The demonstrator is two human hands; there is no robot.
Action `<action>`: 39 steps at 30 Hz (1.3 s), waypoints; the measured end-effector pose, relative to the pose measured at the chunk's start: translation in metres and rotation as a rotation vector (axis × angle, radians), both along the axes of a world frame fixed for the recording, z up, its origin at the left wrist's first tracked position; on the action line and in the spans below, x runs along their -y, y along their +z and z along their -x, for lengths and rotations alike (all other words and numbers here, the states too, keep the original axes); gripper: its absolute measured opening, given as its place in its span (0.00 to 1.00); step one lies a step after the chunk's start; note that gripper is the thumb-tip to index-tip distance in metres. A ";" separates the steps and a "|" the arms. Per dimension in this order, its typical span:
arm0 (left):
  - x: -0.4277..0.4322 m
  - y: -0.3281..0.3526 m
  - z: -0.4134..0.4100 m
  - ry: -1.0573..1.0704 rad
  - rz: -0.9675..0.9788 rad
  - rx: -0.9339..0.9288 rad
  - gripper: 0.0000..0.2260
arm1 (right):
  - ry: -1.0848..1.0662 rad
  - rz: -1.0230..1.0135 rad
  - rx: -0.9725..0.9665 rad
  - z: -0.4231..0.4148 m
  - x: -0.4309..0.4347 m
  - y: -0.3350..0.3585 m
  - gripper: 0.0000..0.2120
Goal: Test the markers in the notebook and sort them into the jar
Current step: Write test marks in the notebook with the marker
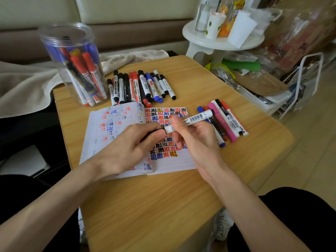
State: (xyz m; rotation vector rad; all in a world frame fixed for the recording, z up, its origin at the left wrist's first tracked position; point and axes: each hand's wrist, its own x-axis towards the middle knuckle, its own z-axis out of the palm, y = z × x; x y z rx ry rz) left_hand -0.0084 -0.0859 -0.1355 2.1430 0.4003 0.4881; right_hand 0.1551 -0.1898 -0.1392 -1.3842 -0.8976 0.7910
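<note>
A brown wooden tabletop (145, 206) stands by a pale sofa (127, 10). A soft beige cloth (27, 84) lies at its far left corner. At the back right, a round white stool (200, 36) holds a glass bottle (201, 17), a white cup (214, 24) and an orange bottle (225, 24). A grey shoe (221, 226) is on the floor.

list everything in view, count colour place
jar: one, clear, table's far left
jar markers: several, red, blue, black, inside jar
marker row: about twelve, black, red, blue, behind notebook
marker group: about six, mixed colours, right of notebook
notebook: one, open, white, table centre
held marker: one, white, above notebook
table: one, light wood
cloth: one, beige, left of table
stool: one, white, far right
left hand: grips held marker's dark end
right hand: holds its barrel
</note>
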 end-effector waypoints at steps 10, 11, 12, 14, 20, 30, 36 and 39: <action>0.001 0.003 0.000 -0.033 0.169 0.039 0.13 | 0.005 -0.021 -0.001 -0.003 0.000 0.000 0.25; 0.001 0.004 0.000 -0.038 0.191 0.043 0.13 | 0.005 -0.026 -0.001 -0.003 -0.001 0.000 0.25; 0.001 0.004 -0.001 -0.040 0.204 0.042 0.13 | 0.007 -0.032 -0.005 -0.003 0.000 0.000 0.25; 0.000 0.003 -0.001 -0.047 0.213 0.034 0.14 | 0.008 -0.039 -0.011 -0.003 0.000 0.000 0.24; -0.007 0.001 -0.002 -0.092 0.287 0.024 0.17 | -0.006 -0.053 -0.028 -0.002 -0.002 -0.002 0.21; -0.006 0.002 0.004 -0.085 0.170 -0.024 0.14 | 0.086 -0.011 -0.001 -0.007 -0.001 0.002 0.14; -0.012 0.004 0.003 -0.095 0.215 -0.069 0.14 | 0.068 -0.041 -0.078 -0.005 0.001 -0.003 0.08; -0.011 -0.003 0.003 -0.022 0.084 -0.061 0.12 | -0.006 -0.013 -0.009 0.004 0.001 -0.004 0.17</action>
